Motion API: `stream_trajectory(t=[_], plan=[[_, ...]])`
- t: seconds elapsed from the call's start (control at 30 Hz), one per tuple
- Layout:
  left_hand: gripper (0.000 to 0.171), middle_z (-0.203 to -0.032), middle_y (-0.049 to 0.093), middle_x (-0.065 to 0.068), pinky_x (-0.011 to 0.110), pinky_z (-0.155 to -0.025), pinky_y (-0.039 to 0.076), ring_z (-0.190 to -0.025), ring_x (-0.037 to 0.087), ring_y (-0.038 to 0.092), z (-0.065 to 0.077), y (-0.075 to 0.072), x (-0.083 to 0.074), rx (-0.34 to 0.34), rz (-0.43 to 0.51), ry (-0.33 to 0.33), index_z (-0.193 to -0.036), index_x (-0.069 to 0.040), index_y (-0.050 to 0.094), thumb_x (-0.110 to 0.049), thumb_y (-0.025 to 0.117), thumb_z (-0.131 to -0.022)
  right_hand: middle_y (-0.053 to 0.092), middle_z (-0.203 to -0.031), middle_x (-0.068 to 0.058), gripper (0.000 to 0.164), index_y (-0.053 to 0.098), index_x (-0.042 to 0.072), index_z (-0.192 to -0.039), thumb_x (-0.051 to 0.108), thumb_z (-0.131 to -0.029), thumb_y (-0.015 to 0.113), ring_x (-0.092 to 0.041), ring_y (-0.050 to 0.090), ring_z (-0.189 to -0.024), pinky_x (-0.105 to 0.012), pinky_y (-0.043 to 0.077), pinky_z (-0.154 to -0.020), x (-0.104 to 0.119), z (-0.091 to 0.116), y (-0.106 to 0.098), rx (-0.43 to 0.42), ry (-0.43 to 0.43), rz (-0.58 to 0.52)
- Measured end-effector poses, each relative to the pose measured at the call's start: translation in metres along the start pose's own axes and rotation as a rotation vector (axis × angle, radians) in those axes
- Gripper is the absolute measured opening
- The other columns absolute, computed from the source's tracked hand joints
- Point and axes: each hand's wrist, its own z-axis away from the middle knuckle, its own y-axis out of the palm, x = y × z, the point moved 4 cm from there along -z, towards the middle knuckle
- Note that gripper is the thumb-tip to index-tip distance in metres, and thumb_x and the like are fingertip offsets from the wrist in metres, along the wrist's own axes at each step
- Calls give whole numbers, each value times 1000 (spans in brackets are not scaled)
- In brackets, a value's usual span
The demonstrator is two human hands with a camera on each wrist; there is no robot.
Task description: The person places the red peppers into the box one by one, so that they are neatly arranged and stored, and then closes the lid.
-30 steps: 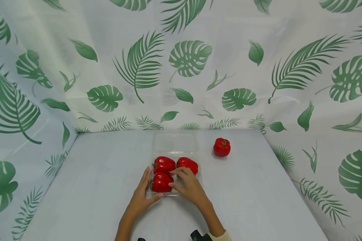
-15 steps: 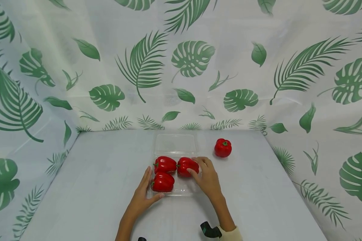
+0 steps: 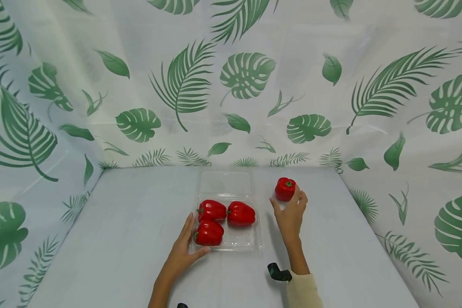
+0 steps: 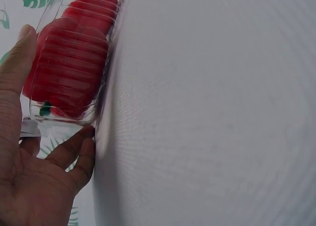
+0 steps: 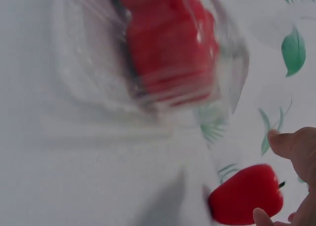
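A person works at a white table (image 3: 138, 239) in front of a leaf-print backdrop (image 3: 262, 124). Centred on the table is a clear plastic container (image 3: 243, 244), its lid (image 3: 225, 184) folded back, away from the person. Three red peppers lie on their sides in it, stems pointing left: the back-left pepper (image 3: 211, 210), the back-right pepper (image 3: 241, 214) and the front-left pepper (image 3: 209, 233). The left hand (image 3: 181, 252) rests against the container's near-left corner, fingers extended along the side, thumb along the front edge. The right hand (image 3: 290, 211) reaches out, thumb and fingers spread wide, to the fourth pepper (image 3: 283, 190), which stands on the table to the right of the lid, green stem up. A fingertip overlaps this pepper's right edge; whether it touches, I can't tell. A cream sleeve (image 3: 304, 291) covers the right forearm
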Motion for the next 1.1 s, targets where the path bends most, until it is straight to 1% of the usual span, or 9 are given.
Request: stream_trajectory(t=[0.17, 0.3, 0.43, 0.63, 0.73, 0.9, 0.97, 1.1], plan=[[104, -164, 12, -8, 43, -113, 35, -148, 23, 25, 1, -1, 0, -7, -11, 17, -157, -28, 18, -45, 80, -76, 22, -154, -22, 100, 13, 7, -155, 26, -82, 78, -38, 28, -143, -60, 40, -108, -21, -17, 13, -21, 39, -90], [103, -165, 12, -6, 44, -113, 34, -149, 25, 23, 0, -1, 0, -4, -15, 26, -157, -27, 18, -46, 79, -77, 24, -154, -22, 99, 13, 6, -155, 27, -83, 77, -37, 29, -143, -58, 37, -112, -32, -26, 23, -23, 68, -137], [102, -165, 13, -5, 44, -113, 35, -149, 26, 24, -1, 0, 0, -2, -17, 30, -157, -26, 18, -47, 78, -78, 26, -153, -23, 99, 12, 7, -155, 32, -84, 76, -38, 30, -144, -57, 36, -113, -39, -31, 29, -25, 106, -163], [103, -165, 14, -4, 45, -113, 35, -149, 27, 24, 0, 1, 1, -15, -22, 28, -157, -25, 19, -47, 79, -77, 27, -154, -22, 100, 12, 8, -155, 33, -84, 76, -37, 30, -144, -58, 35, -113, -45, -31, 36, -22, 141, -175], [104, -165, 12, -6, 45, -113, 34, -149, 26, 24, 0, 1, 1, -12, -23, 20, -157, -25, 18, -48, 79, -76, 28, -155, -20, 101, 11, 10, -156, 35, -83, 77, -36, 30, -144, -58, 35, -113, -46, -31, 39, -31, 158, -174], [104, -164, 12, -11, 45, -114, 33, -149, 22, 24, -1, 0, 2, -10, -19, 1, -157, -29, 18, -47, 80, -75, 28, -155, -18, 102, 12, 12, -156, 43, -82, 76, -35, 31, -144, -59, 38, -111, -46, -32, 42, -55, 189, -173], [104, -164, 12, -9, 46, -114, 33, -149, 23, 23, -1, 0, 2, -10, -19, 7, -157, -28, 18, -47, 80, -76, 30, -154, -18, 101, 14, 11, -155, 44, -82, 75, -36, 33, -142, -61, 39, -110, -46, -33, 43, -70, 190, -176], [104, -165, 12, -7, 46, -114, 34, -150, 25, 22, -1, 1, 3, -3, -24, 7, -157, -26, 18, -48, 79, -77, 36, -149, -18, 93, 22, 8, -151, 40, -82, 76, -35, 38, -138, -62, 41, -107, -46, -33, 43, -104, 185, -183]])
